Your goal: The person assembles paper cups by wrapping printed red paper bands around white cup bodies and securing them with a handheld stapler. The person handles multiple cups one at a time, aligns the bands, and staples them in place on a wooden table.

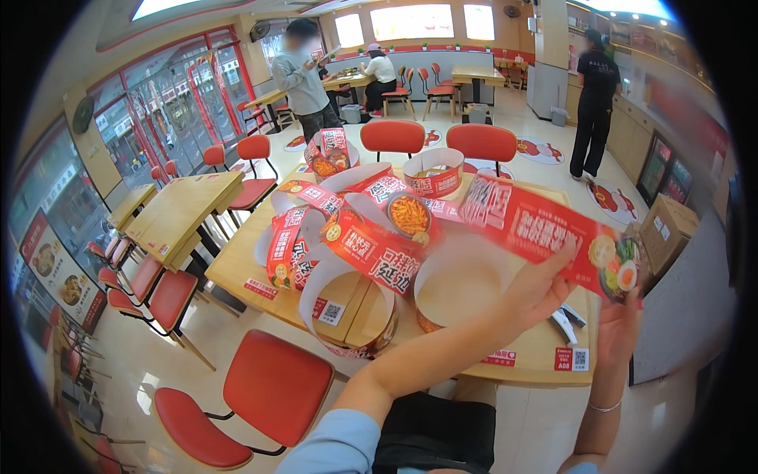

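A long red printed paper strip (537,225) with food pictures is stretched out in the air above the right side of the table. My left hand (538,294) pinches its lower edge near the middle. At the strip's right end, my right hand (620,324) grips the corner by the egg picture. Under my left forearm stands a large paper ring (430,272), partly hidden by it. More strips curled into rings, such as a red ring (371,241) and a white-sided ring (316,288), are heaped to the left. A white-and-dark tool (564,325), partly covered, lies beside my hands.
The wooden table (245,249) bears the rings and printed stickers. Red chairs (276,387) stand at its near left and far sides. A cardboard box (667,233) is at the right. One person (304,83) stands beyond the table, another (596,103) by the counter; others sit farther back.
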The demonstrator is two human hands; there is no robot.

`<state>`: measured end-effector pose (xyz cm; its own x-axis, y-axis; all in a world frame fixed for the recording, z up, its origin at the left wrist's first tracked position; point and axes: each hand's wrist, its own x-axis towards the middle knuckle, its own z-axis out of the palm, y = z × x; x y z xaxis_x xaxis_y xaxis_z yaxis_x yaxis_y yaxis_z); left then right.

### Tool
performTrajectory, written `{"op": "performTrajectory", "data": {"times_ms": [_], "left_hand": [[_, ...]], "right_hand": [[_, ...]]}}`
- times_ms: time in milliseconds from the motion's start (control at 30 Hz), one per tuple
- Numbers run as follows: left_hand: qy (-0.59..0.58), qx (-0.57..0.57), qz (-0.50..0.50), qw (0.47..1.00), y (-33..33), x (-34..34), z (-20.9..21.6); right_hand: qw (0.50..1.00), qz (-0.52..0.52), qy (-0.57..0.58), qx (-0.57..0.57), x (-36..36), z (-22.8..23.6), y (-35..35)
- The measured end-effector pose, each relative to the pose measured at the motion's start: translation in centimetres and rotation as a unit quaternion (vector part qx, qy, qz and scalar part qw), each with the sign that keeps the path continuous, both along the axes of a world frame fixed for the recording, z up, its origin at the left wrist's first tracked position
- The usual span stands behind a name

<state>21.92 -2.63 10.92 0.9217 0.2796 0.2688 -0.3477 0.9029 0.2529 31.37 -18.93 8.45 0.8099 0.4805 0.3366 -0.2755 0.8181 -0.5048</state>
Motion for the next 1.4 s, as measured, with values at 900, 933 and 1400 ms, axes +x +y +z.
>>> {"op": "performTrajectory", "data": {"times_ms": [900,933,1400], "left_hand": [[0.109,0.743,0.109,0.651,8.6,-20.1,-2.0],[0.103,0.763,0.091,0.632,8.7,-19.8,-2.1],[0.223,0.465,0.267,0.814,-0.6,-18.2,-7.1]], "right_hand": [[0.643,0.136,-0.578,-0.484,-7.1,4.6,1.9],[0.632,0.138,-0.601,-0.469,-7.2,4.5,2.1],[0.903,-0.059,-0.256,-0.339,-15.6,-4.3,-0.7]]}}
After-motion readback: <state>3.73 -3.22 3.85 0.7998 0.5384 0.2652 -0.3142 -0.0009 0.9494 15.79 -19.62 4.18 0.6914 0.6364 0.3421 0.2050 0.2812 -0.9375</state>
